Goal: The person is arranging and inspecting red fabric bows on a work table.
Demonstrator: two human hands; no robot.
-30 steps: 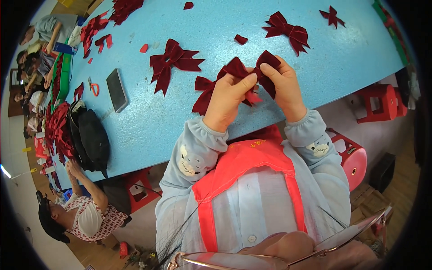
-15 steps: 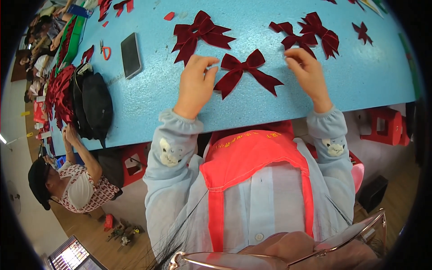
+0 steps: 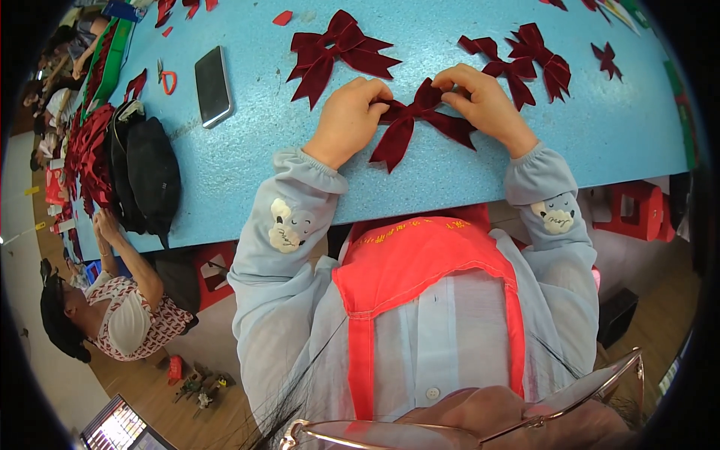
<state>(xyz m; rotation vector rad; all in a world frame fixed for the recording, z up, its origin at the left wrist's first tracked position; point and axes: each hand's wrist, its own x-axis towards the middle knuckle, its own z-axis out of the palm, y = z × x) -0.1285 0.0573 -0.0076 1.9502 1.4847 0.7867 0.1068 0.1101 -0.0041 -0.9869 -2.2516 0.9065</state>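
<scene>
A dark red velvet bow (image 3: 412, 112) lies between my hands on the blue table (image 3: 255, 172), its two tails spread toward me. The fingers of my left hand (image 3: 349, 120) are closed on its left loop. My right hand (image 3: 484, 105) pinches the right loop near its upper edge. My fingers hide parts of both loops. Beyond my left hand rests a layered red bow (image 3: 339, 54). Past my right hand lie a smaller bow (image 3: 504, 69) and a fuller bow (image 3: 541, 60).
At the left are a phone (image 3: 213, 86), orange-handled scissors (image 3: 168, 81), a black bag (image 3: 144, 169) and a heap of red ribbon (image 3: 88, 157). A small ribbon piece (image 3: 606, 60) lies far right. Another person (image 3: 124, 300) sits at the left. A red stool (image 3: 634, 210) stands at the right.
Both hands have come in from either side of the nearest bow and taken hold of its loops. The bow has shifted and turned slightly.
</scene>
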